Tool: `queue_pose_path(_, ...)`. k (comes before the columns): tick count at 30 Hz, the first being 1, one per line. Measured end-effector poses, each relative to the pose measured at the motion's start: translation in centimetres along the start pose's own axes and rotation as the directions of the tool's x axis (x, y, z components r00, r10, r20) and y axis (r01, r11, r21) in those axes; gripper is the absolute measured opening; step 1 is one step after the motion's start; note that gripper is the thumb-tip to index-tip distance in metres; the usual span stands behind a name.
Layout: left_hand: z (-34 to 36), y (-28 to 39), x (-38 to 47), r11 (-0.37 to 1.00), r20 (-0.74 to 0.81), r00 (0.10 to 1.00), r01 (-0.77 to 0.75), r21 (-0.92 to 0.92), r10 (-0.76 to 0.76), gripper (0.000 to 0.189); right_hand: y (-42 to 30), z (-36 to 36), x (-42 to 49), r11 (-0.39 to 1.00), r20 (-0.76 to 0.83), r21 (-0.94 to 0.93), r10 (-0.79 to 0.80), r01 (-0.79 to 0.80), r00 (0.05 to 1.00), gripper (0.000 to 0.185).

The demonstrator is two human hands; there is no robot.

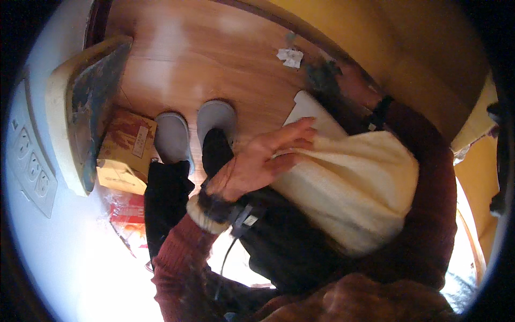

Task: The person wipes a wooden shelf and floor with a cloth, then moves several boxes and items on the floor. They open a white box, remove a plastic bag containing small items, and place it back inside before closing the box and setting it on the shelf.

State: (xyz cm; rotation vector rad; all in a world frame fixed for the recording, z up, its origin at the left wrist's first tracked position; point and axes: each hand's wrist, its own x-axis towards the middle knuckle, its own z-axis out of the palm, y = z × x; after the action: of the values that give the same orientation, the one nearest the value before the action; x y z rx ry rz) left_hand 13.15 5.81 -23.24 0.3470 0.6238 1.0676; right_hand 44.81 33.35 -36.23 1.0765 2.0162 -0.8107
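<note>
A cream cloth (pixel 354 181) lies in loose folds across my lap, over black trousers (pixel 289 237). My left hand (pixel 257 163) has the cloth's near edge between thumb and fingers. Beyond it my right hand (pixel 356 86) reaches down over the far side of the cloth, close to a blurred dark green patch (pixel 324 76) that I cannot identify. Its fingers are too blurred to read. A smooth white sheet-like piece (pixel 318 114) pokes out from under the cloth between the two hands. Both wrists wear dark bands, and a cable hangs from the left one.
Crumpled white paper (pixel 290 57) lies on the wood floor (pixel 161 72). Grey slippers (pixel 173 137) are at my feet. To the left are a printed carton (pixel 128 149), a red package (pixel 128 209), a pale-edged board (pixel 82 112) and a wall socket panel (pixel 34 161). A yellowish-brown surface (pixel 414 52) curves along the right.
</note>
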Motion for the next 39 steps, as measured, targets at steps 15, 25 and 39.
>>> queue_pose_path(15,8.1,9.9,-17.7,0.961,-0.560,0.819,0.239,0.136,-0.124,0.069,-10.7,1.6,4.5,0.777,-0.008,-0.179,-0.614,0.603,0.789,0.045)
queue_pose_path(25,7.9,11.4,-17.0,0.892,-0.672,0.738,0.270,0.363,0.050,0.067,-4.4,2.3,2.3,0.982,-0.317,0.053,-0.154,0.180,0.936,0.026)
queue_pose_path(39,8.6,12.5,-18.2,0.919,-0.668,0.740,0.208,0.335,0.076,0.064,-9.6,2.3,7.4,0.916,-0.171,-0.078,-0.402,0.394,0.900,0.032)
